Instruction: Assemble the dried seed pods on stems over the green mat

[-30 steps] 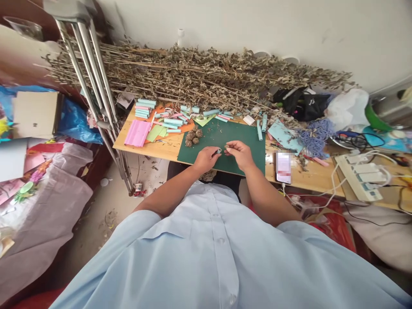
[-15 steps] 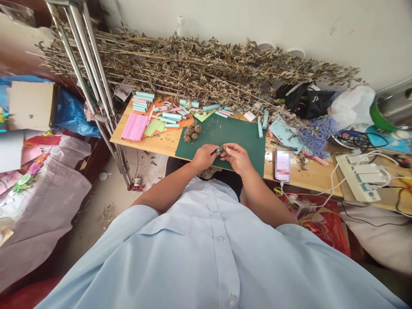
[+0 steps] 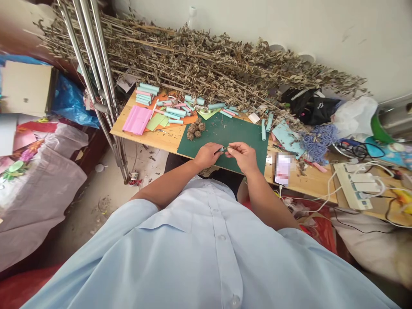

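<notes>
Over the front of the green cutting mat (image 3: 243,133), my left hand (image 3: 207,156) is closed around a small paper tube, of which only the round end (image 3: 223,149) shows at the fingertips. My right hand (image 3: 243,157) faces it, thumb and finger pinched together on a tiny bit too small to name. A narrow gap separates the two hands. Brown, crumbly balls of dried plant (image 3: 195,128) sit clustered on the mat's left part, beyond my left hand. Two light blue paper rolls (image 3: 263,129) lie by the mat's right edge.
Dried leafy stalks (image 3: 193,60) are heaped along the wall. Paper rolls (image 3: 174,112) and a pink paper stack (image 3: 137,119) lie at left. A phone (image 3: 283,170), blue-purple string (image 3: 318,140) and a power strip (image 3: 354,184) are at right. Metal crutches (image 3: 93,64) lean at the left.
My right hand has drawn slightly away from the left, opening a small gap between the fingertips. The tube stays in my left hand. The camera view has shifted a little.
</notes>
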A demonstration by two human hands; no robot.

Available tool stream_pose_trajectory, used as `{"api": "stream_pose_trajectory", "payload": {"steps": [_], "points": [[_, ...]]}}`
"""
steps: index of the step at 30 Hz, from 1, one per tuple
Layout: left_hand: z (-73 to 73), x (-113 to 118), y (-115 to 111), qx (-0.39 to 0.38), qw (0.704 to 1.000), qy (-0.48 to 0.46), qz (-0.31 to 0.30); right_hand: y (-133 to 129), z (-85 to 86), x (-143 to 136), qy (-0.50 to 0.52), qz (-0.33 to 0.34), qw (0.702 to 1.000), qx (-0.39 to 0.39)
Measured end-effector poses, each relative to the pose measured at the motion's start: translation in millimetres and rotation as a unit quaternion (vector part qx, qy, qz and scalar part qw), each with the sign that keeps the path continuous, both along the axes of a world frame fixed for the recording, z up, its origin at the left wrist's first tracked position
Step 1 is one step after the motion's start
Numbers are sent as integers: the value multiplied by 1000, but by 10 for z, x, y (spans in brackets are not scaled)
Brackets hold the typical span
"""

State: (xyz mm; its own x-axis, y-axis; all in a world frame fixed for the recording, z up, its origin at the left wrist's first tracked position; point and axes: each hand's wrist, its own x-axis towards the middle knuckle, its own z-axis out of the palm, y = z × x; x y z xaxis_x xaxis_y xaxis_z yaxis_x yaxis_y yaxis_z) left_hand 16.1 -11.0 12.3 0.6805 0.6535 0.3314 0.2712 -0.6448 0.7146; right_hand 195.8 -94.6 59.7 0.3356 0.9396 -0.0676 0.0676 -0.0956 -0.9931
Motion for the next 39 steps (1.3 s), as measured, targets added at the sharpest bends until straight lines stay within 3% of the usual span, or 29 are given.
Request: {"api": "stream_pose_trajectory", "payload": {"steps": [4, 8, 12, 22, 32, 39], "points": [[-23, -4, -10, 4, 1000, -17, -6, 2, 97, -12, -128, 15, 992, 10], [-43, 2, -8, -6, 1000, -22, -4, 9, 236, -47, -291, 48, 955, 30], [-40, -1, -5, -15, 1000, -19, -4, 16, 281, -52, -345, 66, 936, 32], [-36, -1, -6, -3, 1000, -14, 0, 10, 144, 7, -265, 17, 964, 11], [-41, 4, -1, 3, 1000, -6, 3, 0, 237, -41, -128, 9, 992, -12], [-15, 1, -5, -2, 1000, -18, -2, 30, 85, 72, -39, -17, 999, -28]]}}
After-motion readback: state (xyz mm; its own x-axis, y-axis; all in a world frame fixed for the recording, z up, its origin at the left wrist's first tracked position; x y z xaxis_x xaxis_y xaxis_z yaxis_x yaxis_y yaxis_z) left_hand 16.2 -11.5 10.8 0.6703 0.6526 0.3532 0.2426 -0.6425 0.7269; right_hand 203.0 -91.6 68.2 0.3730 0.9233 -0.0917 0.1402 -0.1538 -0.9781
